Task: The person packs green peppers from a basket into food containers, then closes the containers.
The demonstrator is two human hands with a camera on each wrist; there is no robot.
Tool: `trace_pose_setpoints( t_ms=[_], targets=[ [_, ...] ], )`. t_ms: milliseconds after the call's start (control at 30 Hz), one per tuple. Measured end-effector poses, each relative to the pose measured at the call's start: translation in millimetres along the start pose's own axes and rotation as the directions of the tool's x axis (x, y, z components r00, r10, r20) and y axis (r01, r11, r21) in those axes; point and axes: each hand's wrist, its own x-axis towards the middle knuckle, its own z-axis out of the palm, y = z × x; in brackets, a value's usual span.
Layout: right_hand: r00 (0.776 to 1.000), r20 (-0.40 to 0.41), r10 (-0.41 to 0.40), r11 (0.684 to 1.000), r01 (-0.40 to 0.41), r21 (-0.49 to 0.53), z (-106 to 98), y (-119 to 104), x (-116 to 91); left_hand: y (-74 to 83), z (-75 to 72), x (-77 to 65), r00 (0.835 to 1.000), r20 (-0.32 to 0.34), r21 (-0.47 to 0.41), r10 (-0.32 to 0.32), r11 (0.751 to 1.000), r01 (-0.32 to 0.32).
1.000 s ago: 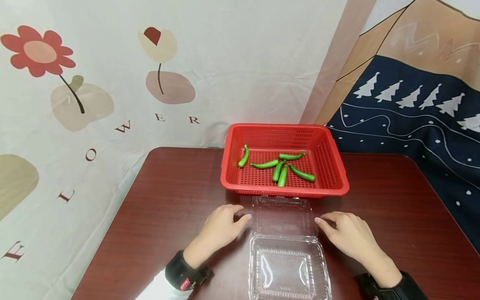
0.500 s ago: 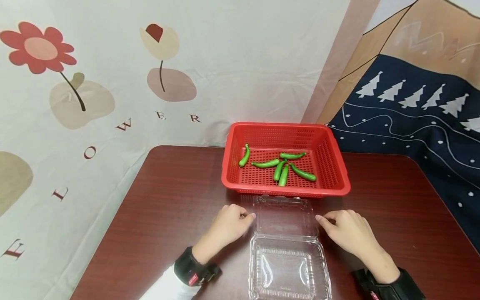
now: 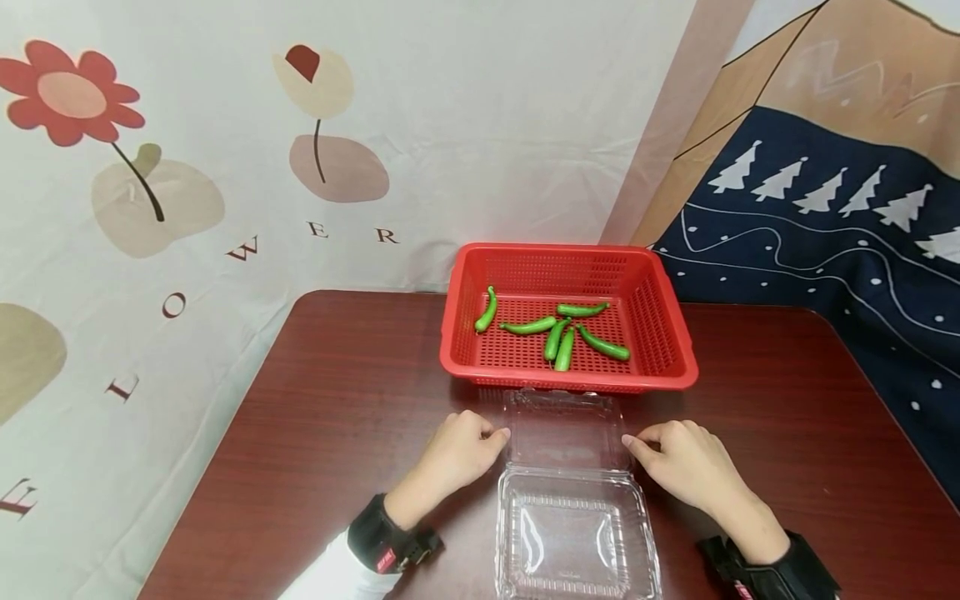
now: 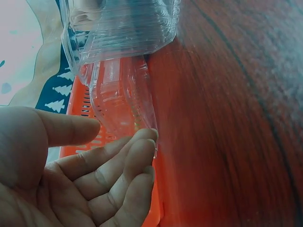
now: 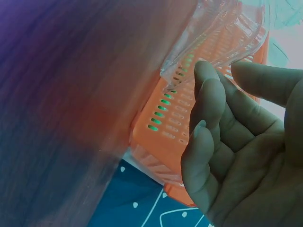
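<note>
A clear plastic clamshell box (image 3: 573,533) lies spread flat on the table, its lid (image 3: 566,429) folded out toward the back. Beside the lid's left edge is my left hand (image 3: 463,450), thumb tip at or very near the plastic. In the left wrist view a gap shows between that thumb and the loosely bent fingers (image 4: 137,156). My right hand (image 3: 686,462) is at the lid's right edge in the same manner. The right wrist view shows its thumb and bent fingers (image 5: 208,99) apart, with the lid just beyond; whether they touch it I cannot tell.
Behind the lid stands a red perforated basket (image 3: 570,381) with several green chili peppers (image 3: 528,326) inside. A printed cloth (image 3: 487,125) hangs behind the dark wooden table (image 3: 337,375). Both wrists wear black straps.
My left hand has moved right, up to the lid's left edge. The right hand has shifted slightly left, closer to the lid's right edge. Box and basket have stayed put.
</note>
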Motion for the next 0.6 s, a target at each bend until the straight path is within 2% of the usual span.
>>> trace_pose_setpoints(
  t_ms=[233,600],
  targets=[
    [1.000,0.015,0.002,1.000,-0.002,0.009,1.6,1.2,0.1,-1.0,-2.0,-0.7,0.999,0.045,-0.044,0.016,0.999,-0.014],
    [1.000,0.015,-0.022,0.999,0.021,0.024,2.4,-0.6,-0.2,-4.5,-5.3,-0.3,0.997,0.063,-0.127,0.047,0.991,-0.039]
  ],
)
